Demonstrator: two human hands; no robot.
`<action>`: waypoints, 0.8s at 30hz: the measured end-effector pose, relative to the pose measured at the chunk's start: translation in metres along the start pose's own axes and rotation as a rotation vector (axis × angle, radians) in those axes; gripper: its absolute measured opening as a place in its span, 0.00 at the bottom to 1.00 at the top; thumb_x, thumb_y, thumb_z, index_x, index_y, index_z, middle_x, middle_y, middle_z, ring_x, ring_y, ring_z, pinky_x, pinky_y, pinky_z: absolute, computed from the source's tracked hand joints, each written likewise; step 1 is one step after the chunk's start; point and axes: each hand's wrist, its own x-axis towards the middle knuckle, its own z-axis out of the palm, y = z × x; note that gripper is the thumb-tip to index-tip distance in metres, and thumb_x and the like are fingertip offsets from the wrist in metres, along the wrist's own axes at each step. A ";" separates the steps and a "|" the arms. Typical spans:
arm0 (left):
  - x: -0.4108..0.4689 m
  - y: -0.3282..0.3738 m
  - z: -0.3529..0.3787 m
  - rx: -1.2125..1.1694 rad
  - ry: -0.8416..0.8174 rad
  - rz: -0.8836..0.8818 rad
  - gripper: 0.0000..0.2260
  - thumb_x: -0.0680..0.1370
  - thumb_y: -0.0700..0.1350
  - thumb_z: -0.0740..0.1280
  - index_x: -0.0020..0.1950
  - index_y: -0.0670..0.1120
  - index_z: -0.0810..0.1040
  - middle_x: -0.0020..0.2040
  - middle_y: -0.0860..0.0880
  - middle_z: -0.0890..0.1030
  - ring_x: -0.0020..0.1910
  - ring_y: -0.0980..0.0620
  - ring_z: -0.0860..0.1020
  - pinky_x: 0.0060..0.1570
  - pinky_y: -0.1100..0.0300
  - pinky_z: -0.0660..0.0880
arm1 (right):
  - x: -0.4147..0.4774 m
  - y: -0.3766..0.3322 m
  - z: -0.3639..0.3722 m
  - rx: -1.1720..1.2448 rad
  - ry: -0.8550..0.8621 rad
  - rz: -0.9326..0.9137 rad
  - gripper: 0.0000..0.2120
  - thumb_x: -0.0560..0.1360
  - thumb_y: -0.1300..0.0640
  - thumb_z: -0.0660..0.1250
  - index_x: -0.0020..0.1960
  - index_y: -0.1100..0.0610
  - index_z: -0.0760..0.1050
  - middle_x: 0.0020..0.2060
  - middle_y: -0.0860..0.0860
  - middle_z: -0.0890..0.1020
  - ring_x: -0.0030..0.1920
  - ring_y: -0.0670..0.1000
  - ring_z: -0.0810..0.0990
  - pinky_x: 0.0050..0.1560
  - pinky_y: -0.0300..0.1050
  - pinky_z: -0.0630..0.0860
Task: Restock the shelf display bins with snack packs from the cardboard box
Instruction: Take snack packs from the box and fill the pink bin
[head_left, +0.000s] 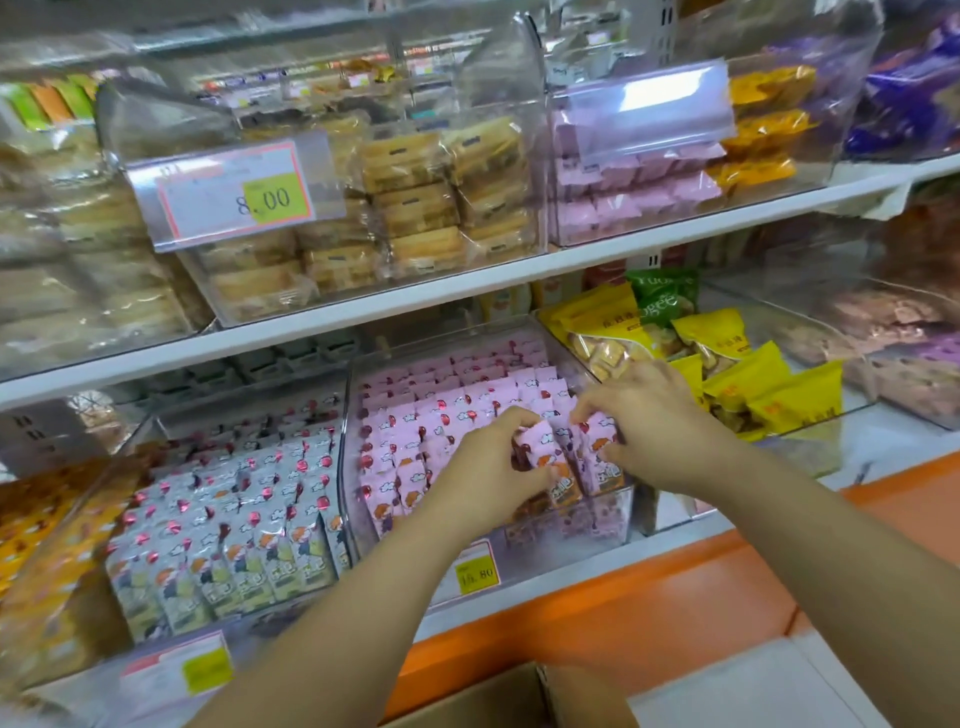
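Observation:
A clear display bin (349, 467) on the lower shelf is packed with rows of pink snack packs (441, 405). Both my hands reach into its front right corner. My left hand (488, 467) grips a pink pack (537, 441) from the left, fingers curled over its top. Just to the right, my right hand (649, 415) holds further pink packs (597, 457), thumb and fingers around them. The cardboard box (519, 696) shows only its open top edge at the bottom of the view, below my arms.
A bin of white-and-green packs (234, 519) stands left of the pink bin; a bin of yellow bags (753, 374) stands to the right. The upper shelf (467, 288) overhangs with clear bins of cakes (415, 208) and pink packs. Price tags hang on the bin fronts.

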 end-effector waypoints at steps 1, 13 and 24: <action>0.002 0.000 0.004 0.028 -0.018 0.014 0.23 0.75 0.51 0.71 0.68 0.51 0.68 0.62 0.48 0.75 0.37 0.55 0.69 0.34 0.69 0.63 | 0.001 -0.002 0.000 -0.006 -0.003 -0.002 0.17 0.74 0.56 0.68 0.61 0.44 0.72 0.46 0.43 0.72 0.66 0.52 0.60 0.71 0.49 0.49; 0.016 0.007 0.016 0.162 -0.033 0.054 0.22 0.75 0.48 0.71 0.65 0.46 0.69 0.52 0.47 0.76 0.39 0.53 0.70 0.36 0.60 0.64 | 0.001 0.004 0.015 -0.002 0.030 -0.021 0.15 0.74 0.53 0.69 0.57 0.43 0.70 0.36 0.38 0.60 0.60 0.49 0.61 0.61 0.48 0.54; 0.009 0.012 0.015 0.125 0.001 0.081 0.25 0.72 0.46 0.75 0.66 0.48 0.70 0.59 0.47 0.69 0.55 0.49 0.72 0.51 0.60 0.68 | -0.014 -0.007 0.021 -0.153 0.237 -0.102 0.25 0.57 0.55 0.81 0.52 0.47 0.77 0.48 0.43 0.81 0.48 0.53 0.75 0.43 0.48 0.55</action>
